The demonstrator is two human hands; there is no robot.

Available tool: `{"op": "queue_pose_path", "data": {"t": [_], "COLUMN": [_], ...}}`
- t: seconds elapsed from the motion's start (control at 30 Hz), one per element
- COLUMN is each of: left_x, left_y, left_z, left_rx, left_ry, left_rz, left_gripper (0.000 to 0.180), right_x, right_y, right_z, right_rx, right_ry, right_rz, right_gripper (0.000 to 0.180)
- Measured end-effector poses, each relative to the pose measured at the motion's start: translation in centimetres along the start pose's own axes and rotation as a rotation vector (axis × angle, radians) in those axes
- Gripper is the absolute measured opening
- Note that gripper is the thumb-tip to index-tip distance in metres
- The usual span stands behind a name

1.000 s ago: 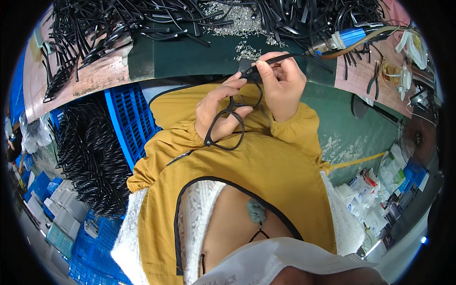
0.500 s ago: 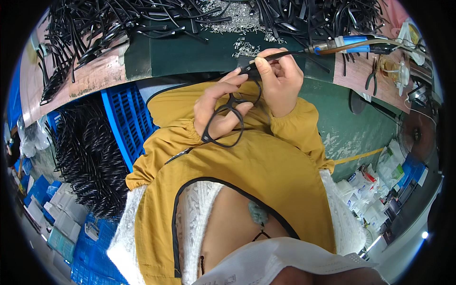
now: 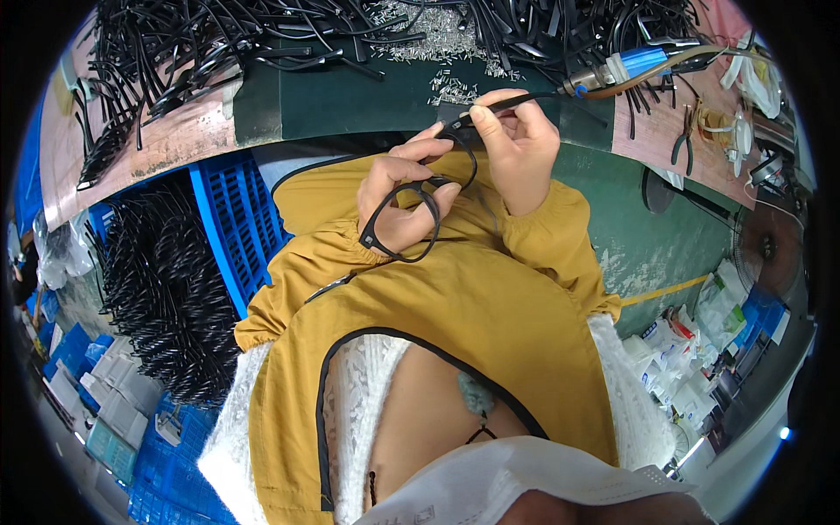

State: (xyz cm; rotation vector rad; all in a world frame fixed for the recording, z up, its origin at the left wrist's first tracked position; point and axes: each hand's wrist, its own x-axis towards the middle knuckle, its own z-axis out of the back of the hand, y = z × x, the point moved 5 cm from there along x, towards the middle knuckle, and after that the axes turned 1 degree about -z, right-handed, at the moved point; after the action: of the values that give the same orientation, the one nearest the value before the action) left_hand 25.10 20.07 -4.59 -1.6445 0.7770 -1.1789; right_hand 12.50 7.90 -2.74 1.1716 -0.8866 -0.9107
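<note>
My left hand (image 3: pixel 391 197) is closed around a black eyeglass frame (image 3: pixel 407 259), one rim hanging below the fingers and the other reaching toward my right hand. In my right hand (image 3: pixel 518 162), thumb and fingers pinch a slim black eyeglass temple (image 3: pixel 514 102). The temple's near end meets the frame's corner at the fingertips of both hands, just off the table edge. Whether the two parts are joined there is too small to tell. Behind the temple's far end lies a blue-and-silver powered screwdriver (image 3: pixel 637 63) with a brown hose.
Black temples (image 3: pixel 201 39) lie heaped on the table (image 3: pixel 350 114), around many tiny metal pieces (image 3: pixel 442 35). Pliers (image 3: pixel 684 144) lie at the right. Below left are a blue crate (image 3: pixel 229 223) and a pile of black frames (image 3: pixel 166 297). A fan (image 3: pixel 770 245) stands far right.
The eyeglass frame has turned in my left hand, its lower rim swinging left and slightly up. The screwdriver has shifted slightly upward. My right hand stays nearly still with the temple.
</note>
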Motion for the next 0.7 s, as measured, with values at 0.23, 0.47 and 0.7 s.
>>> {"op": "queue_pose_path", "data": {"t": [0.23,0.47,0.7], "left_x": [3.5,5.6,6.2], "left_y": [-1.6,-0.7,-1.1], "left_z": [5.0,6.4,6.3], "left_rx": [-0.550,-0.379,-0.372], "left_ry": [-0.477,-0.364,-0.230], "left_rz": [0.260,0.489,0.676], "left_gripper": [0.034,0.061,0.069], "right_x": [4.6,17.5,9.2], "right_y": [4.9,8.3,8.6], "right_z": [-1.6,-13.2,-2.2], "right_rx": [-0.057,-0.826,-0.369], "right_ry": [0.357,0.162,0.245], "right_rz": [-0.048,0.664,0.396], "right_gripper": [0.046,0.022,0.018]}}
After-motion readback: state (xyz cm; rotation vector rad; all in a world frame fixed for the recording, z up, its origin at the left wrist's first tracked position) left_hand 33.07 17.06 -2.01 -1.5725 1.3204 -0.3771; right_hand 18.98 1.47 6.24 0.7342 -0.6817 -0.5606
